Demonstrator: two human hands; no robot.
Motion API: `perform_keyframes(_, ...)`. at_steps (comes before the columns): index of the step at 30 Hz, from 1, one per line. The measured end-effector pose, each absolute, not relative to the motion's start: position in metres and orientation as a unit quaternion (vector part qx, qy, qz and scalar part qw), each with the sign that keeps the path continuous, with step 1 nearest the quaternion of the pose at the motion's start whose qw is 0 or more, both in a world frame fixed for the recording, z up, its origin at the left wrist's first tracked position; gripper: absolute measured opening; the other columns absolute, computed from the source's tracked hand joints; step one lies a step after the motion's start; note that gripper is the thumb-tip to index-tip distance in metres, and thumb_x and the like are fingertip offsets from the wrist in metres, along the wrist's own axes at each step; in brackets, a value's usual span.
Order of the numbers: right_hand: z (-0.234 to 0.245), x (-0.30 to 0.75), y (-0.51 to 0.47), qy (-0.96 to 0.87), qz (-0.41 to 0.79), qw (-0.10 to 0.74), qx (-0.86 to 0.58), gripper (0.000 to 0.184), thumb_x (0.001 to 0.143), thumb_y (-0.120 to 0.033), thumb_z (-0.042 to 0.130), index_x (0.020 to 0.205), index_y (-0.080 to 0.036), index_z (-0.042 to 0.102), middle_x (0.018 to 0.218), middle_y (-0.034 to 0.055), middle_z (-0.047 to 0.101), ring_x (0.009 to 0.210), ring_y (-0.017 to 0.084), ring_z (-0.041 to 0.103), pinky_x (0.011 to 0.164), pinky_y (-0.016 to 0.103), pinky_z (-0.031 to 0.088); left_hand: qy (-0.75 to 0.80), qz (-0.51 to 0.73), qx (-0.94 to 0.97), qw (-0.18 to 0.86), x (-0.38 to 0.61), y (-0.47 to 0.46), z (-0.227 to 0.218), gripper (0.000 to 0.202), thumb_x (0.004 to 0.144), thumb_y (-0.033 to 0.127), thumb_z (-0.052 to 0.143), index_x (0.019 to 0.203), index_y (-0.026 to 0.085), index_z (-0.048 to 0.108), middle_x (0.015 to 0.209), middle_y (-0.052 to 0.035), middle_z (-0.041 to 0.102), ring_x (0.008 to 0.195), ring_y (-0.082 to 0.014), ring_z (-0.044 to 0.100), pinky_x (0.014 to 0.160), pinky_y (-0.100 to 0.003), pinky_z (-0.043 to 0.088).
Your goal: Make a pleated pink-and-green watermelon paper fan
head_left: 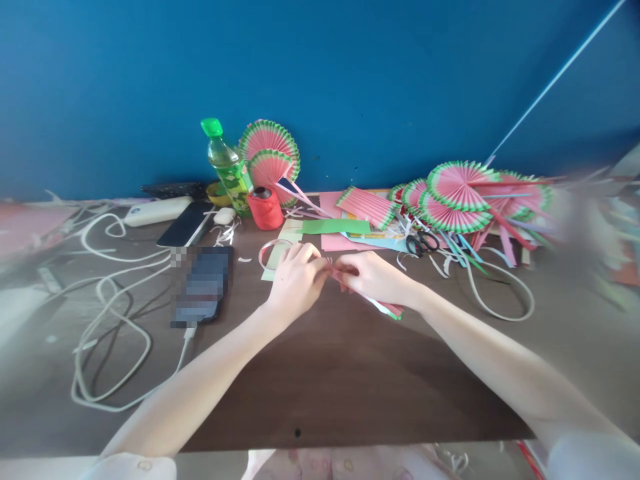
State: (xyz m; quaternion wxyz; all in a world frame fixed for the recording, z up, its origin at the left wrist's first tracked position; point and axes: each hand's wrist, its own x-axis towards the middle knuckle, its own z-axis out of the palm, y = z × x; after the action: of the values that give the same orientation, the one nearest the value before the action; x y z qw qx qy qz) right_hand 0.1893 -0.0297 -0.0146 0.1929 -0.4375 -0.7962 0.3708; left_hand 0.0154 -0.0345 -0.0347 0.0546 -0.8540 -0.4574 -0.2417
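Note:
A folded, pleated pink paper [393,311] with a green edge is held between my two hands above the table. Around its middle my right hand [377,277] is closed, the green end sticking out below the palm. My left hand [299,279] pinches at the paper's other end, its fingertips meeting those of my right hand. Whether thread or tape is also in these fingers is too small to tell. Just behind my left hand lies a roll of clear tape [265,255], partly hidden by the hand.
Behind stand a green-capped bottle [225,160], a red thread spool [266,208] and watermelon-patterned paper fans [270,150]. More fans [457,193] pile up at right, beside black scissors [423,244]. A phone [204,287] with a white cable [111,407] lies at left. A blue wall [320,80] closes the back.

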Motion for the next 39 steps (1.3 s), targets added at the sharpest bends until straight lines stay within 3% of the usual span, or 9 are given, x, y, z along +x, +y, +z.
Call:
perform_keyframes(7, -0.018, 0.188, -0.03, -0.803, 0.364, 0.19, -0.432, 0.017, 0.083, -0.021, 0.044, 0.074, -0.017, 0.058, 0.064, -0.0001, 0.063, 0.057, 0.012, 0.055, 0.059, 0.024, 0.04, -0.441, -0.229, -0.863, 0.088, 0.015, -0.035, -0.036, 0.021, 0.086, 0.026, 0.048, 0.075, 0.018, 0.064, 0.08, -0.0056, 0.058, 0.08, -0.0207, 0.047, 0.071, -0.035, 0.036)
perform_keyframes(18, -0.019, 0.181, -0.035, -0.816, 0.319, 0.199, -0.44, 0.019, 0.082, -0.016, 0.041, 0.066, -0.017, 0.052, 0.06, -0.0006, 0.058, 0.053, 0.01, 0.05, 0.056, 0.023, 0.036, -0.452, -0.201, -0.855, 0.156, 0.019, -0.044, -0.034, 0.021, 0.084, 0.019, 0.045, 0.071, 0.016, 0.061, 0.075, -0.008, 0.051, 0.076, -0.022, 0.046, 0.068, -0.036, 0.036)
perform_keyframes(24, -0.02, 0.179, -0.037, -0.813, 0.312, 0.19, -0.455, 0.02, 0.082, -0.016, 0.041, 0.064, -0.018, 0.049, 0.056, -0.0018, 0.053, 0.049, 0.01, 0.045, 0.052, 0.022, 0.033, -0.444, -0.208, -0.858, 0.154, 0.021, -0.045, -0.041, 0.02, 0.083, 0.016, 0.045, 0.07, 0.014, 0.059, 0.074, -0.0083, 0.049, 0.074, -0.0216, 0.044, 0.066, -0.035, 0.036)
perform_keyframes(39, -0.019, 0.178, -0.039, -0.8, 0.336, 0.201, -0.454, 0.019, 0.082, -0.014, 0.042, 0.064, -0.017, 0.049, 0.059, -0.0015, 0.056, 0.05, 0.009, 0.046, 0.054, 0.021, 0.035, -0.464, -0.225, -0.847, 0.127, 0.023, -0.046, -0.045, 0.014, 0.08, 0.015, 0.047, 0.075, 0.014, 0.06, 0.076, -0.0074, 0.05, 0.077, -0.0218, 0.046, 0.068, -0.035, 0.038)
